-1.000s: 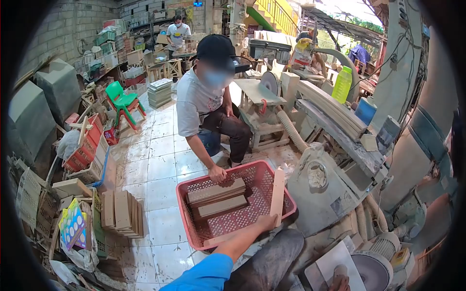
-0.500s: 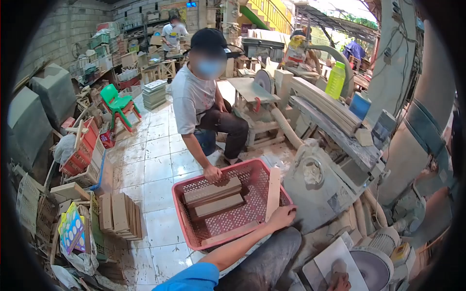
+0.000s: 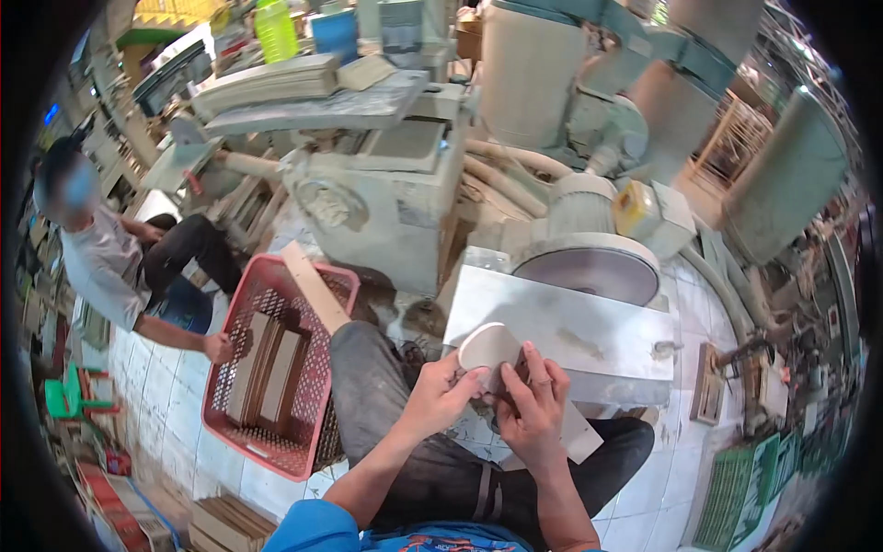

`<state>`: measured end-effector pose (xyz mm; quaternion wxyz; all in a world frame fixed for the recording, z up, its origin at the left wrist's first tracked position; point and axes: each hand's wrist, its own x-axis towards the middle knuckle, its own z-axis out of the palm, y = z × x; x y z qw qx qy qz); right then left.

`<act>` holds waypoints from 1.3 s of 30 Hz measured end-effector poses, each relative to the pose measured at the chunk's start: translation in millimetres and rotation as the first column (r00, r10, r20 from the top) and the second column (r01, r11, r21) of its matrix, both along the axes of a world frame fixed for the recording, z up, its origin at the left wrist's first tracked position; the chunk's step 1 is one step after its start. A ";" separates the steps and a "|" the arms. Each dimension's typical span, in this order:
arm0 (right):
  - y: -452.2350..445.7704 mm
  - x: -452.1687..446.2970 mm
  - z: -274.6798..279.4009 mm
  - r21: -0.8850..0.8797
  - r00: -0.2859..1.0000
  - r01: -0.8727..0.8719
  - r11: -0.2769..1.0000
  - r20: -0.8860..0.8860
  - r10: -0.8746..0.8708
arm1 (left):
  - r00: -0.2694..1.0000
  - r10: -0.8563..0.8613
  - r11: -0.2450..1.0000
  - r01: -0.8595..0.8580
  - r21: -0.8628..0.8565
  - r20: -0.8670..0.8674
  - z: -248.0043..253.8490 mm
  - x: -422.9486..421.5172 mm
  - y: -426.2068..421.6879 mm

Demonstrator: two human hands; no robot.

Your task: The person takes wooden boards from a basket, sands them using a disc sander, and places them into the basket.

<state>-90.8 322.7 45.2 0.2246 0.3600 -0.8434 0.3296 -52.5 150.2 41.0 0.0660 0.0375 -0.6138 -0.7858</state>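
drawn back from the red crate [image 3: 251, 450], the left hand [image 3: 435, 394] gripped a round-ended flat piece [image 3: 490, 350] together with the right hand [image 3: 535, 397], just off the near edge of a pale machine table [image 3: 589, 336] beside a round disc [image 3: 589, 274]. across the crate, a seated co-worker's hand [image 3: 218, 348] rested at its side.

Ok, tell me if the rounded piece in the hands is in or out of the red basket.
Out: the left hand and right hand hold the rounded piece apart from the red basket.
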 end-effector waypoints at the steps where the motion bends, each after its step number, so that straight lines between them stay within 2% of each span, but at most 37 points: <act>1: 6.4 0.9 3.4 0.038 1.000 0.009 0.999 0.007 -0.009 | 1.000 -0.018 0.999 0.017 -0.049 -0.009 0.2 -2.3 1.3; 4: 34.3 6.4 4.0 0.128 0.998 0.050 0.991 0.043 -0.056 | 0.999 -0.043 0.990 0.043 -0.137 0.004 -9.6 -7.4 2.4; 6: 59.2 10.9 -3.5 0.158 0.972 0.084 0.984 0.204 -0.116 | 0.998 -0.059 0.998 0.058 -0.026 -0.010 -11.7 -10.9 0.5; 10: 112.5 23.4 -21.3 0.225 0.923 0.157 0.962 0.313 -0.224 | 0.999 -0.033 0.996 0.031 0.083 0.017 -16.6 -18.0 -1.5; 11: 122.1 26.7 -27.2 0.180 0.924 0.178 0.967 0.307 -0.227 | 0.998 -0.054 0.993 0.051 0.109 0.024 -21.6 -20.4 -1.9; 15: 139.9 35.8 -31.9 0.199 0.929 0.241 0.950 0.236 -0.285 | 0.995 -0.091 0.985 0.083 0.152 0.045 -26.9 -26.9 15.2; 18: 150.1 34.0 -37.5 0.208 0.945 0.240 0.948 0.175 -0.277 | 0.991 -0.074 0.992 0.061 0.114 0.110 -23.9 -32.4 27.7; 19: 152.8 32.0 -42.6 0.159 0.951 0.228 0.961 0.174 -0.255 | 0.991 -0.084 0.991 0.073 0.109 0.106 -24.8 -37.0 32.8; 20: 155.8 31.4 -46.9 0.110 0.957 0.214 0.971 0.173 -0.231 | 0.991 0.090 0.990 -0.078 -0.121 0.097 -27.5 -41.9 39.0; 21: 158.1 28.9 -47.2 0.108 0.955 0.224 0.969 0.174 -0.241 | 0.965 0.256 0.913 -0.225 -0.340 0.050 -28.7 -43.9 43.2; 22: 159.2 21.7 -44.0 0.130 0.952 0.226 0.965 0.179 -0.247 | 0.968 0.245 0.915 -0.214 -0.342 0.049 -26.3 -46.4 44.5; 23: 161.1 12.4 -41.2 0.151 0.950 0.229 0.962 0.180 -0.254 | 0.935 0.283 0.696 -0.354 -0.625 -0.215 -23.0 -52.1 45.0; 24: 165.2 2.2 -40.3 0.147 0.948 0.242 0.959 0.176 -0.266 | 0.857 0.214 0.380 -0.515 -0.768 -0.469 -20.7 -56.0 46.2; 25: 170.0 -8.9 -40.0 0.170 0.956 0.227 0.959 0.151 -0.253 | 0.921 0.093 0.449 -0.377 -0.810 -0.377 -22.4 -54.7 47.5; 26: 174.4 -18.1 -38.9 0.194 0.963 0.210 0.958 0.129 -0.237 | 0.922 0.085 0.450 -0.373 -0.812 -0.377 -26.3 -55.8 51.4; 28: 181.0 -36.3 -31.9 0.220 0.958 0.214 0.952 0.142 -0.248 | 0.937 -0.138 0.431 -0.234 -0.871 -0.320 -39.8 -64.0 63.7; 29: 183.9 -45.4 -28.2 0.291 0.963 0.209 0.934 0.104 -0.248 | 0.952 -0.163 0.404 -0.175 -0.898 -0.259 -46.6 -67.7 68.5; 30: 188.2 -51.5 -26.8 0.362 0.967 0.207 0.909 0.067 -0.246 | 0.951 -0.163 0.404 -0.179 -0.897 -0.263 -52.7 -71.1 71.6; 32: 198.3 -64.6 -38.0 0.396 0.959 0.213 0.893 0.089 -0.268 | 0.937 -0.203 0.240 -0.235 -0.942 -0.285 -63.6 -77.3 76.9; 35: 205.3 -78.6 -47.0 0.372 0.954 0.185 0.910 0.153 -0.256 | 0.935 -0.215 0.224 -0.235 -0.946 -0.283 -75.0 -85.9 84.3; 39: 202.2 -86.5 -52.1 0.391 0.945 0.261 0.883 0.083 -0.316 | 0.929 -0.227 0.205 -0.249 -0.946 -0.294 -73.7 -96.5 91.5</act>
